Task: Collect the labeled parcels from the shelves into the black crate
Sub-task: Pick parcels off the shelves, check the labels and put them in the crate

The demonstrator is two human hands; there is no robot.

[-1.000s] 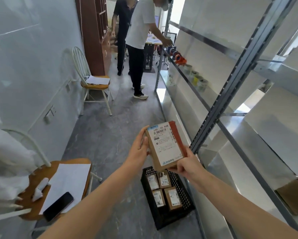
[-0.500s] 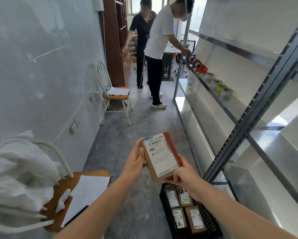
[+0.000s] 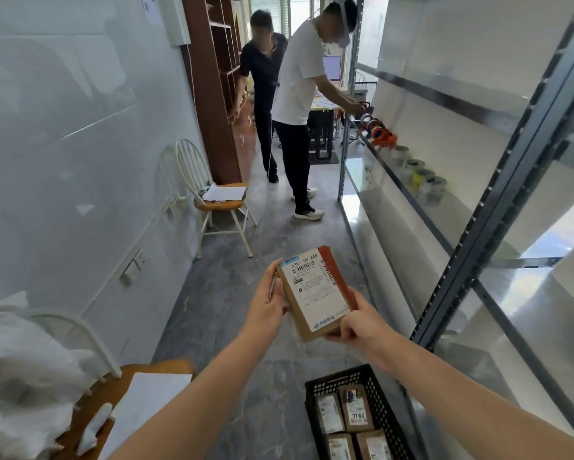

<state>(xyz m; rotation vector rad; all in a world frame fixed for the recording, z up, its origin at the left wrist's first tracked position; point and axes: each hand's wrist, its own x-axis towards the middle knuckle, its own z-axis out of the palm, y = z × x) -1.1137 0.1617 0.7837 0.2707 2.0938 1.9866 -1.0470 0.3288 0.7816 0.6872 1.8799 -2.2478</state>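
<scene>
A: Where's the black crate (image 3: 340, 376)?
B: On floor, bottom of view, 4 labeled parcels (image 3: 357, 413) flat inside.
A: Grip?
B: Both on 1 held parcel (image 3: 315, 290), up above crate, label to camera. L hand (image 3: 267, 308) wraps its left edge; R hand (image 3: 362, 322) pinches lower right corner.
A: Further back?
B: Metal shelves (image 3: 498, 207) on right w/ tape rolls (image 3: 418, 174); 2 people (image 3: 295, 78) at far end.
</scene>
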